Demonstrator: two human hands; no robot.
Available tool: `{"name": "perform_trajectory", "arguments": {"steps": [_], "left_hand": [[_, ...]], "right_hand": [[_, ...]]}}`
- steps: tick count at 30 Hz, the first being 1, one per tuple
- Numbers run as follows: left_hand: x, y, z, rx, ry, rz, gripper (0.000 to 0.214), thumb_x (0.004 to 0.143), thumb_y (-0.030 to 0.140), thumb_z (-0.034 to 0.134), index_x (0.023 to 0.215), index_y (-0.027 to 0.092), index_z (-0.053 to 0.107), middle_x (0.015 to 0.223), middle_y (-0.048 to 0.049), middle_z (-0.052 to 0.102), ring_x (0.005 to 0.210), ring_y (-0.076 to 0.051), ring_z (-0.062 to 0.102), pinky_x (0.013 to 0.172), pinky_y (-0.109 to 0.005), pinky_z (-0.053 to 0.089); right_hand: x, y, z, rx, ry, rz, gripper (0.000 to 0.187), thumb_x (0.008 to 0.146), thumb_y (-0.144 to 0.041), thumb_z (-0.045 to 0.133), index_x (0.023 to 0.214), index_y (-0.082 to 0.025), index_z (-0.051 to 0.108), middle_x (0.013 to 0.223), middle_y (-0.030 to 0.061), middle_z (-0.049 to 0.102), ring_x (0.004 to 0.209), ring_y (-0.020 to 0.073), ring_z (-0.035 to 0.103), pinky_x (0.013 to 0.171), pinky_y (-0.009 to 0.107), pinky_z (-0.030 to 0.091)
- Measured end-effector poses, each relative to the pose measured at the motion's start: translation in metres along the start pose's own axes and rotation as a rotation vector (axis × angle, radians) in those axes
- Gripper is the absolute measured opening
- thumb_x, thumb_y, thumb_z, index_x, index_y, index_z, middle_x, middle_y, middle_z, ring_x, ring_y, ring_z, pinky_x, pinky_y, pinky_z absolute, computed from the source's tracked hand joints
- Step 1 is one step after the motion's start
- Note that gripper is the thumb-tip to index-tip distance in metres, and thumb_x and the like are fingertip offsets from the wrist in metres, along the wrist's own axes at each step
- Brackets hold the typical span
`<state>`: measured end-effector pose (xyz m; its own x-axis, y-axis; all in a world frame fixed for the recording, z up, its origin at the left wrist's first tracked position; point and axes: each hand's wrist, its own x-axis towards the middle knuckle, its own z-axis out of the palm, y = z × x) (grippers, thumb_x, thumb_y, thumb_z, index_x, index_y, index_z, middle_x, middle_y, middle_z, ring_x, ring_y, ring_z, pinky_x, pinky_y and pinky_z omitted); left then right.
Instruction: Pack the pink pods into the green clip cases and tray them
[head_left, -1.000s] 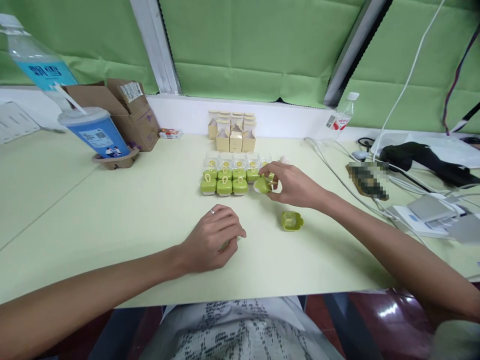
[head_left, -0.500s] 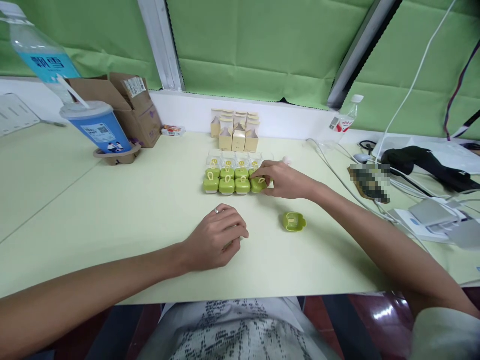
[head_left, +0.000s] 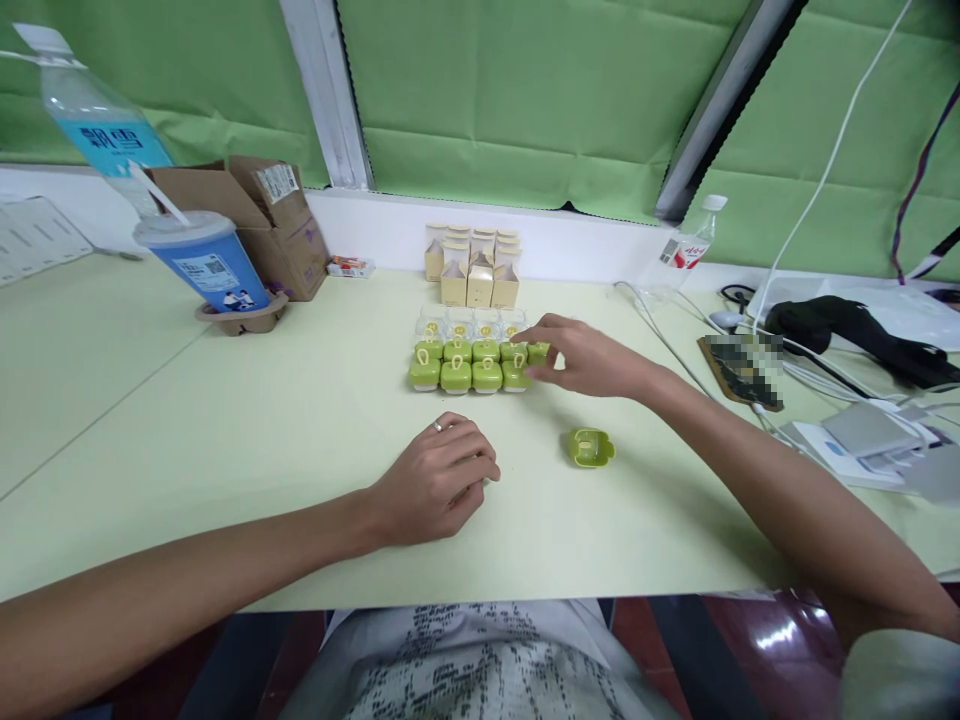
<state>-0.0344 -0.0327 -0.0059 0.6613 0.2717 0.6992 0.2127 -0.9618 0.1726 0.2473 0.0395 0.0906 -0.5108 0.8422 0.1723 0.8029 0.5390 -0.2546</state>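
Observation:
My right hand (head_left: 592,362) reaches to the right end of two rows of small green cases (head_left: 457,366) with yellow loops on top. Its thumb and forefinger close round the end green case (head_left: 538,351) of the back row, which stands on the table. A row of clear cases (head_left: 461,325) lies just behind the green ones. One more green piece (head_left: 591,447) lies alone, hollow side up, nearer to me on the right. My left hand (head_left: 439,482), a ring on one finger, rests curled on the table; what is under its fingers is hidden.
Small cream cartons (head_left: 474,268) stand at the back by the wall. At the left are a blue cup (head_left: 206,270) in a holder, a water bottle (head_left: 97,130) and a cardboard box (head_left: 262,215). Cables (head_left: 675,340), a bottle (head_left: 686,250) and devices (head_left: 855,430) crowd the right side.
My right hand set the green case it carried into the front row, then shifted right and back to the end case of the back row. The left hand stayed put.

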Motion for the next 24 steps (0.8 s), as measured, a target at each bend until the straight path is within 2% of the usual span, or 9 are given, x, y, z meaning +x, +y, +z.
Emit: {"name": "perform_trajectory", "arguments": {"steps": [3,6,9,11,13,15,17,20,24], "left_hand": [[0.0,0.0,0.001,-0.008,0.001,0.001,0.022,0.094,0.004,0.054,0.101,0.02,0.067,0.092,-0.0052,0.074,0.083,-0.019,0.066,0.084,-0.039,0.052],[0.0,0.0,0.001,-0.003,-0.003,0.006,0.021,0.098,0.006,0.054,0.105,0.02,0.068,0.088,-0.0036,0.073,0.082,-0.018,0.066,0.082,-0.038,0.053],[0.007,0.003,0.0,-0.025,-0.063,-0.012,0.021,0.101,0.008,0.054,0.112,0.02,0.067,0.093,-0.005,0.073,0.089,-0.02,0.068,0.082,-0.037,0.055],[0.018,0.006,0.004,-0.069,-0.14,-0.071,0.028,0.102,0.013,0.056,0.127,0.019,0.064,0.112,-0.0099,0.074,0.104,-0.024,0.07,0.089,-0.04,0.06],[0.035,0.007,0.016,-0.121,-0.22,-0.148,0.049,0.101,0.023,0.063,0.149,0.019,0.053,0.135,-0.0163,0.068,0.126,-0.031,0.066,0.1,-0.048,0.062],[0.055,0.006,0.037,-0.186,-0.291,-0.178,0.077,0.096,0.036,0.074,0.162,0.018,0.039,0.154,-0.0217,0.057,0.143,-0.038,0.057,0.111,-0.058,0.059],[0.073,0.003,0.06,-0.226,-0.333,-0.197,0.09,0.091,0.046,0.083,0.163,0.015,0.038,0.157,-0.0238,0.056,0.144,-0.041,0.055,0.117,-0.063,0.054],[0.085,-0.004,0.083,-0.295,-0.322,-0.254,0.055,0.096,0.036,0.078,0.143,0.016,0.058,0.136,-0.0165,0.071,0.129,-0.035,0.065,0.111,-0.056,0.057],[0.067,-0.008,0.065,-0.342,-0.131,-0.334,0.04,0.096,0.03,0.075,0.133,0.02,0.064,0.126,-0.0108,0.072,0.116,-0.028,0.071,0.103,-0.047,0.06]], "right_hand": [[-0.001,0.025,-0.02,-0.04,0.142,0.14,0.033,0.099,-0.019,0.063,0.127,-0.019,0.08,0.11,0.0112,0.081,0.085,0.0256,0.077,0.082,0.039,0.057],[0.002,0.069,-0.027,-0.138,0.232,0.327,0.039,0.09,-0.008,0.062,0.123,-0.015,0.081,0.109,0.0136,0.083,0.094,0.0296,0.078,0.087,0.041,0.056],[0.009,0.109,-0.013,-0.157,0.12,0.402,0.052,0.084,-0.012,0.072,0.135,-0.01,0.077,0.124,0.0212,0.079,0.098,0.0329,0.077,0.089,0.042,0.057],[0.014,0.126,0.002,-0.093,0.087,0.364,0.055,0.083,-0.018,0.077,0.138,-0.011,0.075,0.128,0.0211,0.079,0.096,0.0313,0.077,0.091,0.042,0.057],[0.016,0.136,0.016,-0.041,0.114,0.338,0.048,0.086,-0.021,0.074,0.133,-0.012,0.075,0.124,0.0185,0.08,0.095,0.0293,0.076,0.094,0.041,0.057],[0.014,0.14,0.022,-0.039,0.168,0.345,0.042,0.088,-0.021,0.07,0.128,-0.012,0.074,0.118,0.0181,0.081,0.096,0.0292,0.076,0.095,0.041,0.057],[0.007,0.139,0.021,-0.015,0.271,0.365,0.04,0.089,-0.026,0.069,0.127,-0.012,0.07,0.119,0.0196,0.078,0.094,0.0286,0.075,0.091,0.041,0.058],[-0.011,0.123,0.01,0.292,0.496,0.374,0.047,0.086,-0.039,0.077,0.125,-0.018,0.063,0.122,0.016,0.074,0.086,0.0241,0.075,0.08,0.039,0.062],[-0.036,0.069,0.004,0.721,0.606,0.212,0.054,0.086,-0.047,0.084,0.132,-0.028,0.063,0.118,0.0059,0.073,0.09,0.0227,0.078,0.08,0.039,0.066]]}}
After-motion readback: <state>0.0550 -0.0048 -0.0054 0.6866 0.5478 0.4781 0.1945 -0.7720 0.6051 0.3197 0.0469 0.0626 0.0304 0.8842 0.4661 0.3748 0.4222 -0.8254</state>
